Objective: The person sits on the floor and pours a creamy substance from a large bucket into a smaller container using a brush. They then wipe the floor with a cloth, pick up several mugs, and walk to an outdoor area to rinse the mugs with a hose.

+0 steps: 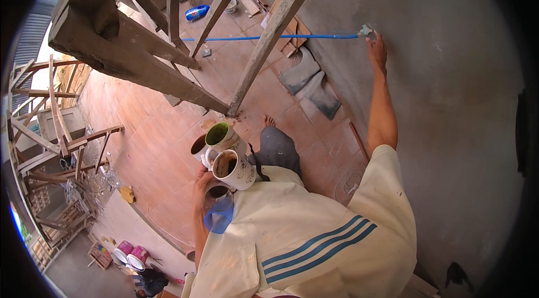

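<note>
My left hand (203, 179) is closed around the handles of several cups, held together in front of my shirt. Among them are a mug with a green inside (230, 142), a white patterned mug (241, 173) with brown residue, and a mug with a brown inside (198, 145). A clear cup with a blue lower part (219, 219) hangs below them, against the shirt. My right arm stretches out along the grey wall. There my right hand (377, 54) has its fingers closed on a pale fitting (365, 31) at the end of a blue pipe (331, 36).
Slanting wooden beams (275, 34) stand ahead on the tiled floor (168, 113). Grey boots (314, 82) lie by the grey wall (449, 73). A blue bottle (196, 13) is farther off. Wooden framework (56, 146) fills the left side, with pink-and-white buckets (136, 257) at lower left.
</note>
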The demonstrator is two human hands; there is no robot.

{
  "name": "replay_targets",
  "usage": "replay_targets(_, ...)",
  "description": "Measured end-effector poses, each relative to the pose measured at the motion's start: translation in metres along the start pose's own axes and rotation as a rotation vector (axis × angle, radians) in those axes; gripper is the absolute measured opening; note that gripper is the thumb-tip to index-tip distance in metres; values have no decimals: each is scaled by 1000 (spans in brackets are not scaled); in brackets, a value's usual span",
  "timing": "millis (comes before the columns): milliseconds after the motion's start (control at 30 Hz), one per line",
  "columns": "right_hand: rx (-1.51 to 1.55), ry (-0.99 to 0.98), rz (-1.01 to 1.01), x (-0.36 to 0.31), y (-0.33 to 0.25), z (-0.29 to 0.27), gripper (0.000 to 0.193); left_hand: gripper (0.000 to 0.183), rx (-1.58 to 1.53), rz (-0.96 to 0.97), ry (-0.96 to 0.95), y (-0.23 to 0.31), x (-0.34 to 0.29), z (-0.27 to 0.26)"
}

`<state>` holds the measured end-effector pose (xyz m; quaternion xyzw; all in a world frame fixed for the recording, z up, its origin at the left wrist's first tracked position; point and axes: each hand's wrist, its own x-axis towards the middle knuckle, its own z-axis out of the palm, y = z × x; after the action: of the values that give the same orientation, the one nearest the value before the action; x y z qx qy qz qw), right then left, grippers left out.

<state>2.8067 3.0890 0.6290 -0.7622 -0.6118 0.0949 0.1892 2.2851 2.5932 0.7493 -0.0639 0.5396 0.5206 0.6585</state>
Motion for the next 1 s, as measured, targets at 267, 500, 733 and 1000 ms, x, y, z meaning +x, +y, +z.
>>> replay_targets(267, -167, -185, -77, 98, 34, 38, 51, 36, -149, 107, 109, -31, -15, 32)
replay_targets(500, -208, -154, -125, 103, 31, 59, 39, 36, -218, 166, 198, -41, -24, 39)
replay_targets(733, -127, -191, -57, 111, 36, 69, 37, 35, -254, 219, 225, -41, -25, 38)
replay_targets(1000, -199, -159, -152, 112, 44, 75, 37, 35, -289, 283, 264, -45, -40, 32)
